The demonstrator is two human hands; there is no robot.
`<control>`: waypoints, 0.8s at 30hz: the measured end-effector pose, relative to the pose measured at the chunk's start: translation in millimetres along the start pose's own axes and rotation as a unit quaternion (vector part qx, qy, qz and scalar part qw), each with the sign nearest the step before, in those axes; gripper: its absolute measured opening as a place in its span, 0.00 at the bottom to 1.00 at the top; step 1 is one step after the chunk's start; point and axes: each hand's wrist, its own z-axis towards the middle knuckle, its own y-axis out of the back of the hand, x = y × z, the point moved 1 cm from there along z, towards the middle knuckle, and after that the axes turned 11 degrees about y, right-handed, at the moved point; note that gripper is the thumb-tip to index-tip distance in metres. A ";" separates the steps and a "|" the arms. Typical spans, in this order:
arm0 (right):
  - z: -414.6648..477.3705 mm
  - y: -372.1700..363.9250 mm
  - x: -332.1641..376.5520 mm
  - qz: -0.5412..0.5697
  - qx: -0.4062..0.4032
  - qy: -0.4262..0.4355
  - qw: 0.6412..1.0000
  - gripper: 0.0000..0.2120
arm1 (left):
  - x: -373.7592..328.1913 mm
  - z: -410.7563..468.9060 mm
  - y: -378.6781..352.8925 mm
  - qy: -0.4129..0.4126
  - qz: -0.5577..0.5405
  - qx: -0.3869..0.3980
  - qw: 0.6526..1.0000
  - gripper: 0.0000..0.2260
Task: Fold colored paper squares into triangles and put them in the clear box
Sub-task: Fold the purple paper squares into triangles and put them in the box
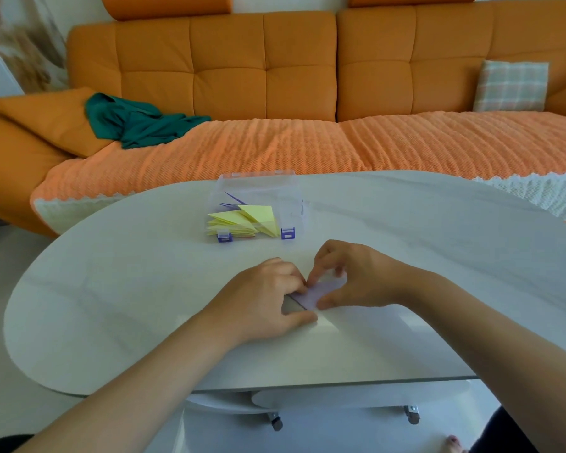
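A pale purple paper piece (311, 296) lies on the white table (144, 289), mostly covered by both hands. My left hand (262, 299) presses on its left part with curled fingers, thumb lying along the table. My right hand (350, 276) pinches the paper's right side between thumb and fingertips. Beyond them stands the clear box (258, 204) with purple latches, its lid up, holding several folded yellow triangles (245, 220) and some purple ones behind.
An orange sofa (307, 76) with a ribbed throw runs behind the table. A green cloth (138, 122) and a plaid cushion (510, 86) lie on it. The table's near edge is just in front of my forearms.
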 end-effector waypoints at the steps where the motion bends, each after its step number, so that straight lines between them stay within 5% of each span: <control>1: 0.0 0.1 -0.5 0.001 -0.003 -0.003 1.000 0.14 | 0.3 -0.8 -0.1 0.002 -0.011 -0.009 1.000 0.16; 5: 1.7 -2.7 -0.4 0.005 -0.017 -0.009 1.000 0.17 | -5.5 -4.1 -0.1 -0.016 0.004 -0.052 0.999 0.10; 8: 1.8 -8.0 0.9 0.029 -0.047 -0.005 0.998 0.09 | -8.5 -5.3 3.6 -0.007 0.009 -0.078 0.997 0.10; 19: 4.4 5.0 17.4 0.156 -0.147 0.000 0.977 0.05 | -3.3 0.6 28.5 0.178 -0.257 -0.022 0.949 0.06; 24: 4.5 0.0 29.6 0.162 -0.180 -0.005 0.970 0.08 | -5.1 -1.3 33.5 0.201 -0.280 -0.012 0.939 0.08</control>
